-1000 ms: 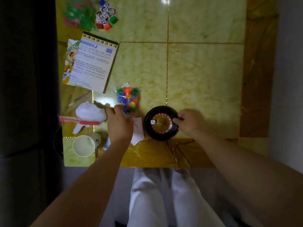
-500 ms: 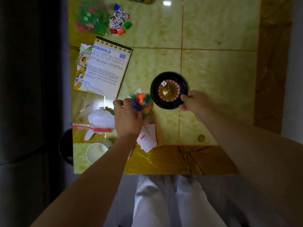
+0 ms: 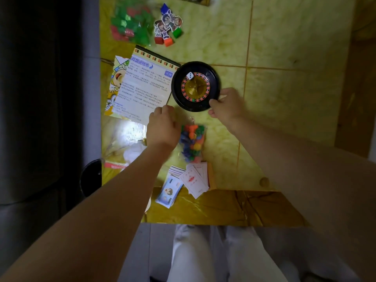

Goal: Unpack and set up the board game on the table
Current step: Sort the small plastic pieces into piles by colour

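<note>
Up the table [image 3: 284, 37] and over to the rule sheet [image 3: 142, 88] is where the roulette wheel [image 3: 195, 86] has gone; its edge covers the sheet's corner. The right hand [image 3: 225, 105] pinches the wheel's near rim with curled fingers. The left hand [image 3: 162, 127] is curled just beside the bag of coloured pieces [image 3: 192, 142]; whether it holds the bag cannot be told. A white die [image 3: 190, 75] lies inside the wheel.

A glossy yellow-green marbled table [image 3: 295, 47] fills the centre; a dark grey surface [image 3: 40, 98] stands left, grey floor [image 3: 142, 251] below.
</note>
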The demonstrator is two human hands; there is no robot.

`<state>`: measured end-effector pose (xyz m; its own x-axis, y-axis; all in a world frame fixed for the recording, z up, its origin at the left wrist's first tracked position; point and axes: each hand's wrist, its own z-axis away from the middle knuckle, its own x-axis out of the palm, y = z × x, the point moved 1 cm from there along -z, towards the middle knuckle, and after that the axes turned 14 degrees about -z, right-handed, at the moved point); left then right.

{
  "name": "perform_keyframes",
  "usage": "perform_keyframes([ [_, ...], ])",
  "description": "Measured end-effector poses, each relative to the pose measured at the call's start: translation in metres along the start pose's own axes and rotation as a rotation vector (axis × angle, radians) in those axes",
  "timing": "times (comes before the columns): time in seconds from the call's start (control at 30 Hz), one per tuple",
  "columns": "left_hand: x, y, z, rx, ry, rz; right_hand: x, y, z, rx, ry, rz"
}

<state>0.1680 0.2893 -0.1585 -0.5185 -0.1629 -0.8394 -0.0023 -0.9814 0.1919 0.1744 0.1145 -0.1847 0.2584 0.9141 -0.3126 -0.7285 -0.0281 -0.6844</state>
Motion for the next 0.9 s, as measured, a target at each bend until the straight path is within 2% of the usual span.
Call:
perform_keyframes([
  [0.17,0.001,0.003,0.02,-0.048,0.026,0.067,-0.01,0.019,0.022,-0.084,0.058,0.132],
  [0.3,0.009,0.011,0.032,-0.186,-0.105,0.08,-0.005,0.05,0.048,-0.034,-0.107,0.263],
  [0.43,0.021,0.01,0.037,-0.323,-0.201,0.347,0.01,0.059,0.066,-0.03,-0.185,0.357],
  [0.57,0.029,0.006,0.043,-0.35,-0.264,0.641,0.012,0.065,0.059,0.044,-0.209,0.281],
  [0.7,0.03,0.004,0.048,-0.373,-0.279,0.801,-0.004,0.067,0.056,0.106,-0.245,0.083],
  [0.8,0.032,0.007,0.047,-0.455,-0.302,0.857,-0.017,0.065,0.059,0.194,-0.271,-0.085],
  [0.9,0.032,0.015,0.045,-0.418,-0.378,0.859,-0.025,0.062,0.062,0.243,-0.301,-0.2],
])
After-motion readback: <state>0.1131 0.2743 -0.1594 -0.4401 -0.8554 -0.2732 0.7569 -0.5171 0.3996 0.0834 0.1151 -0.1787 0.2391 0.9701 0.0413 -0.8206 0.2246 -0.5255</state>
